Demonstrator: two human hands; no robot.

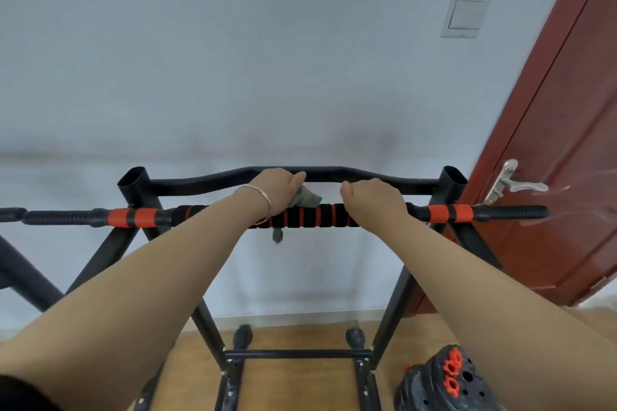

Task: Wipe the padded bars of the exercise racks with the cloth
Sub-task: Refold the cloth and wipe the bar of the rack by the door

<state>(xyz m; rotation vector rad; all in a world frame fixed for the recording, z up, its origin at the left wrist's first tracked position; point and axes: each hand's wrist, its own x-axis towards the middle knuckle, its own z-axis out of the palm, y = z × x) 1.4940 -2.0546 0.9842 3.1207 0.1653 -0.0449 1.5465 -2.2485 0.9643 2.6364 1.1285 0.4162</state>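
Cloth (305, 198) wrapped over padded bar (320, 215) under left hand (277, 185).

Foam, fabric, metal

The padded bar (320, 215) is matt black foam, red-banded; the cloth (305, 198) soft grey-green fabric; the rack frame (207, 186) matt black metal tube. At right, the door (551, 143) is glossy red-brown wood, its handle (514, 184) shiny metal.

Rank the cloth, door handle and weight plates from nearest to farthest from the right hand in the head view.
1. The cloth, just left of the right hand, on the padded bar.
2. The door handle, off to the right, on the door.
3. The weight plates, down on the floor, lower right.
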